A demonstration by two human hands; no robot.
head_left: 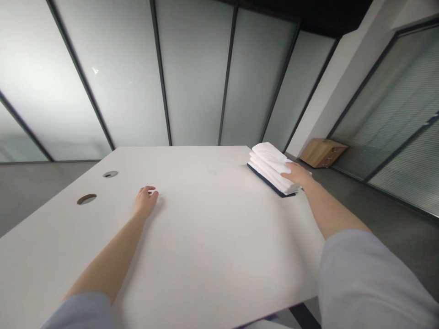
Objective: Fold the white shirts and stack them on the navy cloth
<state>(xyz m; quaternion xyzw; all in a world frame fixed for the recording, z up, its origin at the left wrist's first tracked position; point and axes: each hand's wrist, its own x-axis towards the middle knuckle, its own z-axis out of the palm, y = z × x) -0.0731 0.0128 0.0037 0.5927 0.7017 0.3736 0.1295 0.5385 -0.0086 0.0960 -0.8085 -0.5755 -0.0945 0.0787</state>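
On the right side of the white table lies a stack of folded white cloths (269, 157), with a dark navy layer (269, 182) under it. My right hand (297, 174) rests on the near right end of the stack, touching the top cloth. Its visible fingers are apart and lie over the fabric; some are hidden. My left hand (147, 200) is at the left part of the table, low over the surface or touching it. Its fingers are loosely curled and apart, with nothing in them.
The white table (212, 237) fills the middle. Two round holes, one nearer (87, 199) and one farther (110, 174), are at its left. A wooden cabinet (317, 153) stands on the floor beyond the right edge. Frosted glass panels (195, 73) line the back.
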